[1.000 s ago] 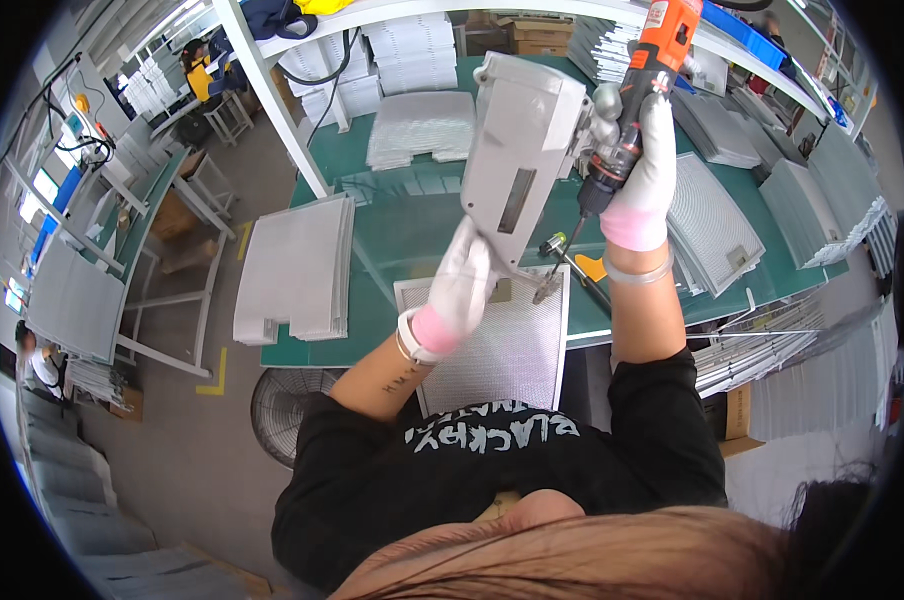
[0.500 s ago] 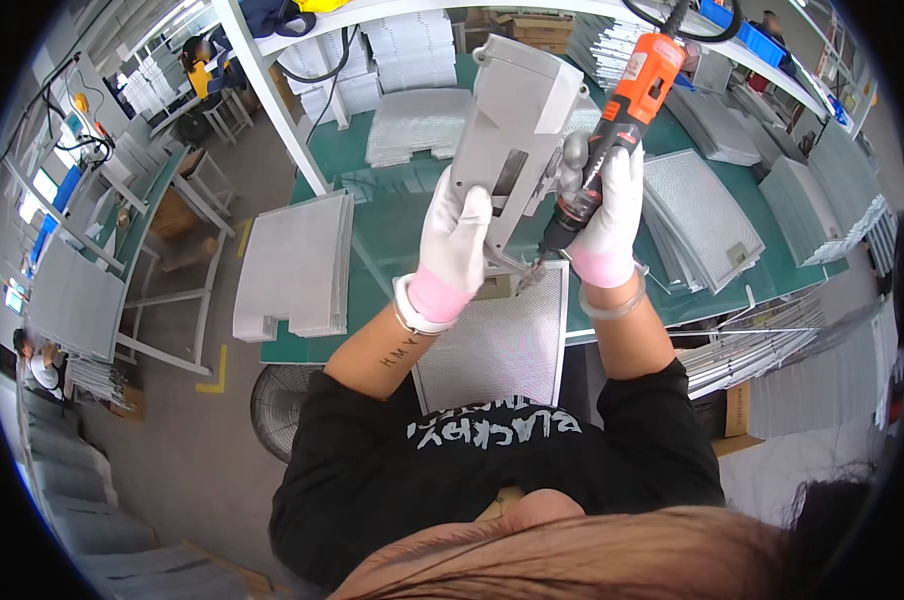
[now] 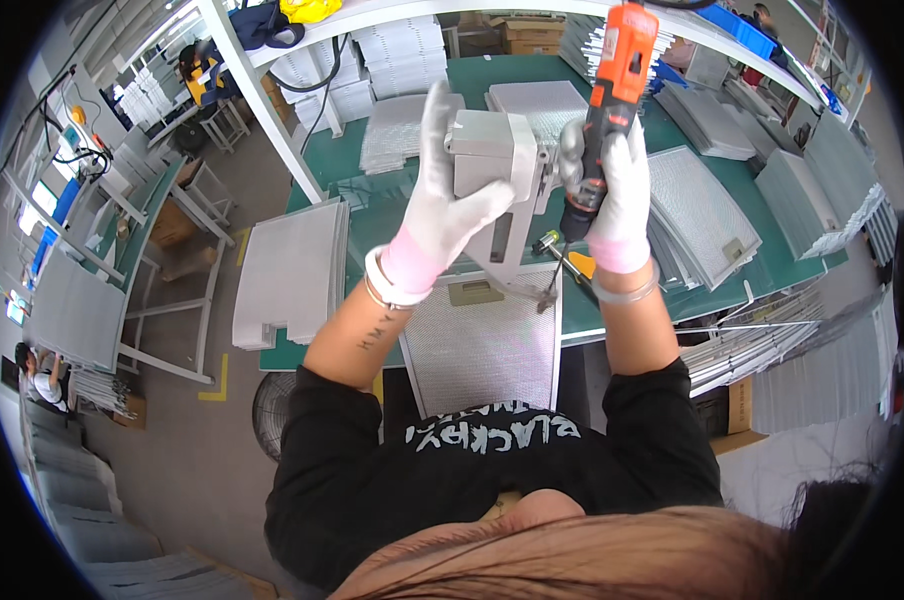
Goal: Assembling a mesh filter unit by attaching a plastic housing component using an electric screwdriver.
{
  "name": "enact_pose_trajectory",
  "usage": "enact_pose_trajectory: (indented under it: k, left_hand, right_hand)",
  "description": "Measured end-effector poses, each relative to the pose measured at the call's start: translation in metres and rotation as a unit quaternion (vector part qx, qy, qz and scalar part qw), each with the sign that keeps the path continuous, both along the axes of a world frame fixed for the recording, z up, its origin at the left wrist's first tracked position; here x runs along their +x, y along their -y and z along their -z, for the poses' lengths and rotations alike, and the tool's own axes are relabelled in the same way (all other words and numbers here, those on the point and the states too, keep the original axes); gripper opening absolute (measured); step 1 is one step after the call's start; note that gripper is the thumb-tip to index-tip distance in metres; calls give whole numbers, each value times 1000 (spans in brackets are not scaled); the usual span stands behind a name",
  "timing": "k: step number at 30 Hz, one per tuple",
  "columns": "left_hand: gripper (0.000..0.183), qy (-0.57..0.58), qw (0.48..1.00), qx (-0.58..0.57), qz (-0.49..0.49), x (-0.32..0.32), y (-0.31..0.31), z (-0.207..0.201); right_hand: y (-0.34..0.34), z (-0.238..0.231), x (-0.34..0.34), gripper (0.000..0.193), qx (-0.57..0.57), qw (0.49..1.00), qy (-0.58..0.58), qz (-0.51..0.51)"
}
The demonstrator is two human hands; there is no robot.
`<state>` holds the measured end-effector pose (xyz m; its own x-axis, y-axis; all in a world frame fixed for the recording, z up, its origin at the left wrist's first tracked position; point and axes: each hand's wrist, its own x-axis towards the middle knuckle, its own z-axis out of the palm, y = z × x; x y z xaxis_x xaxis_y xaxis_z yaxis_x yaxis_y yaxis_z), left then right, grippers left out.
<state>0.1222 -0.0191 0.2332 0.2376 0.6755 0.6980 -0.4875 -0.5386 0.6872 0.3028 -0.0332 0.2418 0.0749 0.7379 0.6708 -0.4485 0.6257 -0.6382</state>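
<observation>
left hand (image 3: 437, 215) is cupping grey housing (image 3: 492, 150), thumb spread wide | right hand (image 3: 620, 195) is gripping orange-black driver (image 3: 615, 80) | housing's hanging above green table (image 3: 377, 215), looking kinda mid-job imo, not seeing what's finished or left | pale lettering (image 3: 458, 433)'s showing on black shirt (image 3: 372, 490), dark letters (image 3: 376, 332) on left forearm (image 3: 344, 340)

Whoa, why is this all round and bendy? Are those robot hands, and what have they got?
They're human hands, in white gloves with pink cuffs. One wide camera worn on the head looks down and took every picture; its curvy lens bends straight edges. The left hand is against a grey case, its thumb across the front. The right hand holds an orange-and-black power tool with a thin rod pointing down. On the green table, pale panels are stacked at the left and mesh panels at the right. Another mesh panel sits at the near edge.
</observation>
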Motion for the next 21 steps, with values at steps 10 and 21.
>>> enact_pose_trajectory:
  k: [10, 21]
  left_hand:
    - [57, -163, 957, 134, -197, 5, -6, 2]
    - [53, -111, 985, 91, -93, 10, -10, -43]
  right_hand:
    - [3, 3, 7, 60, 14, 1000, 3, 19]
    - [-3, 5, 1, 44, -11, 1000, -28, -8]
